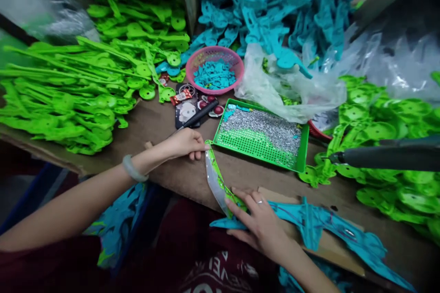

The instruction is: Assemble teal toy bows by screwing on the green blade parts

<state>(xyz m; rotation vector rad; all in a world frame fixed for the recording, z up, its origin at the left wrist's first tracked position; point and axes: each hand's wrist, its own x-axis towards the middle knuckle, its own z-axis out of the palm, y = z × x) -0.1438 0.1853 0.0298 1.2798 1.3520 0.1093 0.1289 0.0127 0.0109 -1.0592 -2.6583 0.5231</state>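
Observation:
My left hand (191,143) is closed in a pinch at the upper tip of a curved plastic piece, a grey translucent blade (213,178) with a bright green strip along one side. At its lower end my right hand (259,219) holds the same piece, fingers on top and thumb beneath. Under and beside the right hand lies a long teal plastic toy part (309,219), resting on cardboard (338,249). Just beyond the piece stands a green perforated tray (240,143) with many small silvery screws. What the left fingertips cover is hidden.
Green plastic parts are heaped at left (62,96) and right (381,123). A teal heap (275,4) fills the back. A pink basket (239,66) holds small teal pieces. A dark screwdriver-like tool (378,158) juts in from the right; a black pen-like tool (201,113) lies behind my left hand.

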